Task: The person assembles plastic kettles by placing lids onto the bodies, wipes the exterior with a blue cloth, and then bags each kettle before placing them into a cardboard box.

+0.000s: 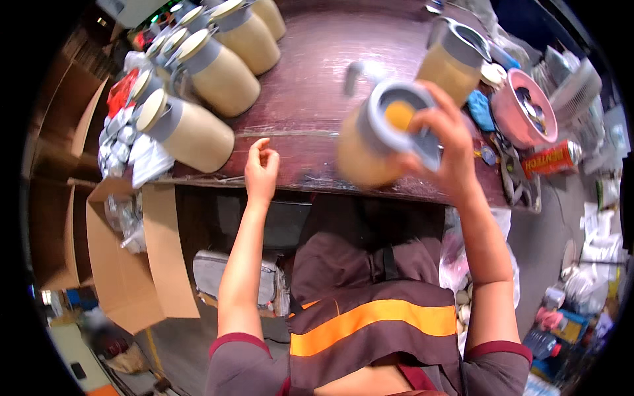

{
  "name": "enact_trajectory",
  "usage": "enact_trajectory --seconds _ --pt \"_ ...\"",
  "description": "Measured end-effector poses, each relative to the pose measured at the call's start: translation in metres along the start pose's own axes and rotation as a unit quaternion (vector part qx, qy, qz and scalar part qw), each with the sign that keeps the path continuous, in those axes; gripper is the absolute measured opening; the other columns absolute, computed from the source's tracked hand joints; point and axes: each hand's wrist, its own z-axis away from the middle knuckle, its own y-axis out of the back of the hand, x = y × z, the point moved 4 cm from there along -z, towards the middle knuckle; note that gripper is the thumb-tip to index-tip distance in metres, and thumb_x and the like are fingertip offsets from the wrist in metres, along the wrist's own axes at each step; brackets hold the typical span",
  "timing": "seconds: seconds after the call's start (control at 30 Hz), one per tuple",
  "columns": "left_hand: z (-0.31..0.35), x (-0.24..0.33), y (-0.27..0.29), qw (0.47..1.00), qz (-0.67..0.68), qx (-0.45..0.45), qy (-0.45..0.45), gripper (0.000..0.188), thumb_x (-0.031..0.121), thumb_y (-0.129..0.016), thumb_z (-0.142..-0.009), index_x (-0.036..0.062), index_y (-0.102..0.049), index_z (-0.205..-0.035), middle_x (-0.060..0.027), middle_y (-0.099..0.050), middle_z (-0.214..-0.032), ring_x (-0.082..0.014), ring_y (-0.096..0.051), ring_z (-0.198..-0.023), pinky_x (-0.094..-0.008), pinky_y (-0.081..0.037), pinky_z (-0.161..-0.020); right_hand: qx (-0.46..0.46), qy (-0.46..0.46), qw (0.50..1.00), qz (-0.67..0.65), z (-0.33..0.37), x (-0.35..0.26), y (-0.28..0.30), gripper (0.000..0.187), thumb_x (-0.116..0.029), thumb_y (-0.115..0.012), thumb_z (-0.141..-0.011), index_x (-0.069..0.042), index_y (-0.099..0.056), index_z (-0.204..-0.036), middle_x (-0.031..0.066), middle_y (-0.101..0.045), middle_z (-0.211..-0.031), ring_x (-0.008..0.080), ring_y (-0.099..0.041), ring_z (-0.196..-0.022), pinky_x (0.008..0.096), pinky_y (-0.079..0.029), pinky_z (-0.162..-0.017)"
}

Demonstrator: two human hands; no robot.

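My right hand (452,135) grips the rim and spout side of a beige vacuum jug (363,148) with a grey collar. The jug is tilted and blurred by motion, its mouth without a lid and an orange-yellow patch showing inside. Over the table's front edge, my left hand (262,173) is empty, its fingers loosely bent and apart from the thumb. Behind the held jug stands a second lidless beige jug (449,66). To the left of my left hand is a lidded beige jug (198,136), the closest of several.
More lidded jugs (221,79) line the left of the dark red table (310,66). A pink basin (518,109) with small parts, a blue cloth (481,111) and a red-orange can (551,158) crowd the right edge. An open cardboard box (122,264) stands below left.
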Motion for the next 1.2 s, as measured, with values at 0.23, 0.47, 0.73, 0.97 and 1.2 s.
enact_trajectory --seconds 0.23,0.47,0.73,0.97,1.2 --pt "0.089 0.158 -0.043 0.942 0.128 -0.286 -0.121 0.014 0.001 -0.065 -0.081 0.0025 -0.065 -0.095 -0.0028 -0.064 -0.084 -0.0099 -0.059 -0.079 -0.0225 -0.046 -0.072 -0.033 -0.098 0.954 -0.281 0.133 -0.052 0.003 0.072 -0.040 -0.085 -0.060 -0.005 -0.055 -0.116 0.0163 -0.053 -0.122 0.0298 -0.057 -0.109 0.0376 -0.045 -0.091" --pt "0.117 0.180 -0.063 0.940 0.021 -0.290 -0.179 0.029 -0.007 -0.054 -0.070 -0.0001 -0.063 -0.097 -0.0053 -0.065 -0.086 -0.0127 -0.060 -0.081 -0.0246 -0.047 -0.076 0.352 -0.607 0.697 -0.144 0.445 0.057 0.083 0.022 -0.022 -0.056 -0.093 -0.001 -0.063 -0.096 0.0029 -0.062 -0.078 0.0088 -0.058 -0.067 0.0220 -0.048 -0.063" --pt "0.172 0.197 -0.122 0.857 -0.066 -0.499 -0.112 0.031 0.000 -0.059 -0.073 0.0026 -0.060 -0.104 -0.0074 -0.064 -0.088 -0.0136 -0.060 -0.081 -0.0254 -0.046 -0.076 -0.137 -0.764 0.578 0.252 0.595 0.114 0.133 0.067 -0.039 -0.065 -0.075 -0.005 -0.047 -0.129 0.0182 -0.044 -0.135 0.0311 -0.043 -0.124 0.0409 -0.033 -0.104" --pt "0.176 0.199 -0.123 0.869 -0.085 -0.480 -0.085 0.030 0.003 -0.060 -0.073 0.0025 -0.061 -0.103 -0.0070 -0.064 -0.088 -0.0130 -0.061 -0.082 -0.0257 -0.047 -0.076 -0.146 -0.774 0.563 0.250 0.626 0.140 0.121 0.073 -0.041 -0.066 -0.074 -0.013 -0.040 -0.136 0.0164 -0.042 -0.138 0.0314 -0.040 -0.126 0.0395 -0.036 -0.103" --pt "0.189 0.199 -0.115 0.867 -0.060 -0.483 -0.102 0.030 0.000 -0.063 -0.073 -0.0002 -0.062 -0.104 -0.0057 -0.065 -0.094 -0.0124 -0.061 -0.087 -0.0253 -0.046 -0.079 0.306 -0.577 0.533 -0.537 0.480 0.067 0.068 0.051 -0.023 -0.056 -0.080 -0.004 -0.045 -0.126 0.0100 -0.058 -0.112 0.0220 -0.057 -0.105 0.0362 -0.046 -0.093"
